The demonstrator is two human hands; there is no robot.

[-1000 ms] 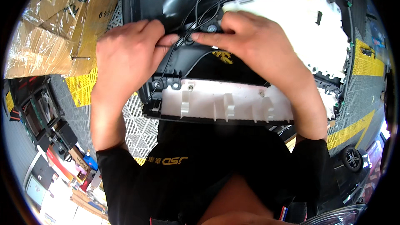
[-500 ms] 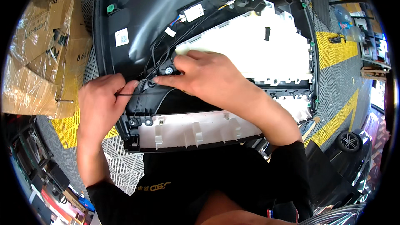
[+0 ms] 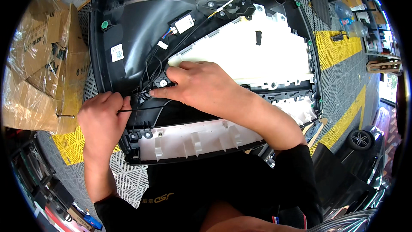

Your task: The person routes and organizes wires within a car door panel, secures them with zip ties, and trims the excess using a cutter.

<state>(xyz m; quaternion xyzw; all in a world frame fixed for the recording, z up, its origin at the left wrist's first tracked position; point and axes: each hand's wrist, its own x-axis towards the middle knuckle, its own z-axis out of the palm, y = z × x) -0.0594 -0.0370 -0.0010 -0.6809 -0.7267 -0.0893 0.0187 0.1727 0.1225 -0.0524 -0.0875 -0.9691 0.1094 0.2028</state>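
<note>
Black strand (image 3: pixel 148 109), long axis left-right, pinched in the left hand (image 3: pixel 101 112), left of the cream pad (image 3: pixel 257 62). Right hand (image 3: pixel 195 83) overlaps the pad's left corner, fingertip at the cable bundle (image 3: pixel 184 42); grip unclear. Bundle's nearer the right, running along the pad's upper-left edge. Count: two hands; one strand, bundle, pad, white-topped module (image 3: pixel 184 24).

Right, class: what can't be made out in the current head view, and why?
All in the head view:
- The end of the thin black strand inside the left hand: curled fingers hide it.
- Part of the large white panel: the right hand covers it.
- The black panel's far end: cut off by the upper edge.
</note>
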